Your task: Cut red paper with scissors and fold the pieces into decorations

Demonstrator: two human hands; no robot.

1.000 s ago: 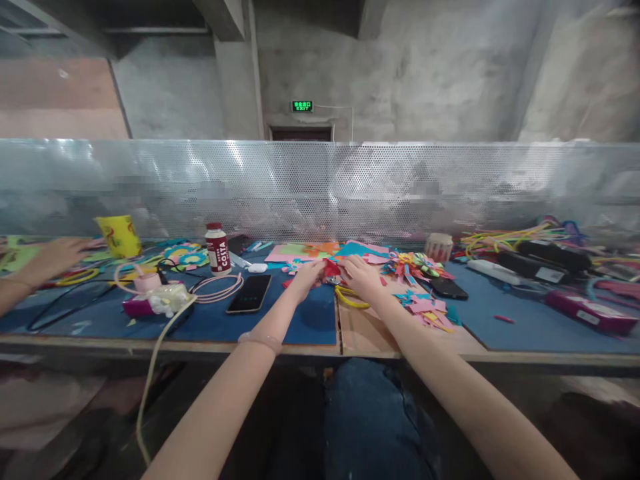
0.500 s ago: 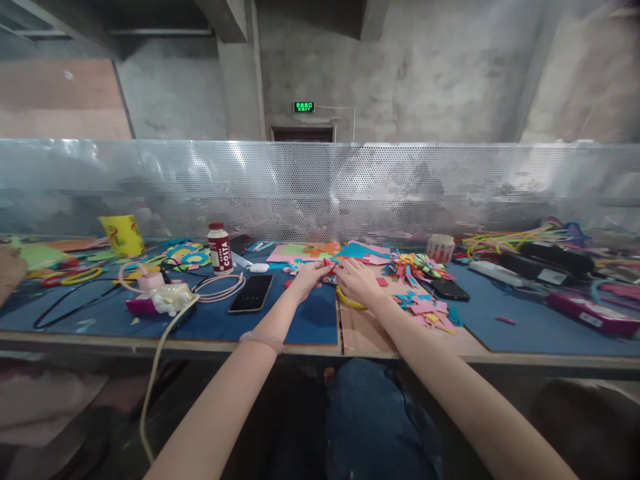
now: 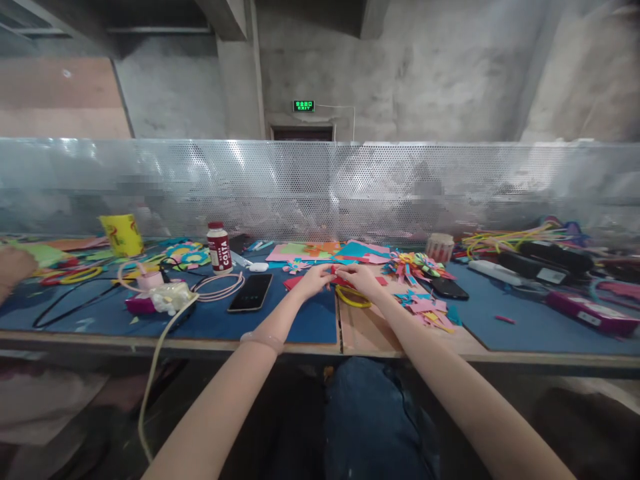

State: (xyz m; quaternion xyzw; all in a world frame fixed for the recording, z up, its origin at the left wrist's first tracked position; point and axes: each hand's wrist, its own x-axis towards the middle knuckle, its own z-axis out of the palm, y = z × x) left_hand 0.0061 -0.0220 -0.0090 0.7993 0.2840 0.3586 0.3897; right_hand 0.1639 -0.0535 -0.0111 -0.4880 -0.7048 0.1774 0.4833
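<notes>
Both of my hands meet over the middle of the table with their fingertips closed on a small red paper piece [image 3: 334,269]. My left hand [image 3: 315,281] pinches it from the left, and my right hand [image 3: 361,279] grips it from the right. The fingers cover part of the piece, so its full shape is hidden. Red paper [image 3: 293,283] lies beneath and beside the hands. Just below my right hand rests a yellow loop [image 3: 353,298], perhaps a scissors handle. Behind the hands are flat sheets of coloured paper [image 3: 360,251].
A phone [image 3: 251,293] and a Costa bottle [image 3: 219,249] stand to the left, near a power strip with cables [image 3: 170,298]. Paper scraps [image 3: 425,307] and a second phone [image 3: 449,288] lie at right. Another person's hand [image 3: 15,268] is at the far left.
My right hand has drawn back slightly with its fingers bunched, showing more of the yellow loop and the red paper. The other person's hand has come further into view.
</notes>
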